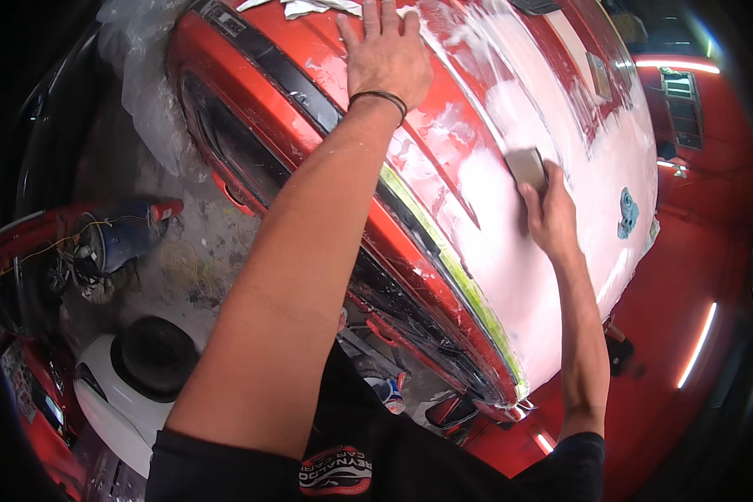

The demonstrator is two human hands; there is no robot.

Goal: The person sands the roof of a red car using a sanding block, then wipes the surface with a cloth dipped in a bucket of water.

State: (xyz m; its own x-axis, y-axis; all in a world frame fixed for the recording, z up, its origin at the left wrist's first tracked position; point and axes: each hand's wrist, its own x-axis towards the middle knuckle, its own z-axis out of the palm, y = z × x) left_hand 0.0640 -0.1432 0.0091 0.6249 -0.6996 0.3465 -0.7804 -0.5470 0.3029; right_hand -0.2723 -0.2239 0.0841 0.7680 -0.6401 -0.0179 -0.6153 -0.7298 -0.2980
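Observation:
Below me is a red car roof (pixel 431 159) with wide patches of pale pinkish-white filler (pixel 510 276). My right hand (pixel 552 219) is closed around a grey-brown sanding block (pixel 526 167), which rests on the filler right of centre. Farther forward, my left hand (pixel 387 63) lies on the red and whitish paint with its fingers spread, holding nothing. A dark band circles that wrist. Between the filler and the dark roof-edge trim runs a strip of yellow-green tape (pixel 453 274).
Clear plastic sheeting (pixel 146 92) hangs at the upper left. A teal-blue patch (pixel 627 213) marks the roof's right side. Lower left are a blue drum-shaped container (pixel 130 240) and a white rounded piece with a black round top (pixel 155 356). Red flooring (pixel 682 268) lies to the right.

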